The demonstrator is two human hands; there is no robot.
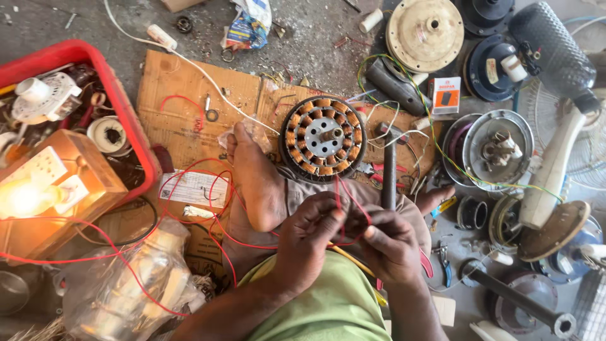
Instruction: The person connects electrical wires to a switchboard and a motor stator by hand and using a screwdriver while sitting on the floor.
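Red plastic forms the crate (pixel 136 120) at the upper left of the frame, filled with fan parts and coils. Below it, at the left edge, stands a wooden box (pixel 95 173) with a lit bulb (pixel 24 199) and a white socket plate. A clear bag (pixel 136 290) of parts lies at the lower left. Flattened cardboard (pixel 183 88) covers the floor at centre left, and a bare foot (pixel 255 183) rests on it.

The left hand (pixel 309 237), lower centre, is closed to a pinch, its fingertips gripping the thin red wire (pixel 344 196). The right hand (pixel 388 246), just beside it, is likewise curled and pinches the same wire between thumb and fingers. The wire rises from the two hands to the stator (pixel 323 136), a round core ringed with copper-coloured windings, which lies on the cardboard just above the hands at centre frame. More red wire loops leftward across the cardboard towards the wooden box.

Judgement on handling: the wire is light, limp and thin; it looks liable to kink or slip, so it is best held close to its end with fingertips, as now. The stator appears heavy and rigid; its windings look fragile, so the outer iron rim is the safer hold.

A hammer (pixel 388 170) lies right of the stator. Further right are round fan housings (pixel 495 148), and a white fan stand (pixel 555 164) is at the right edge.
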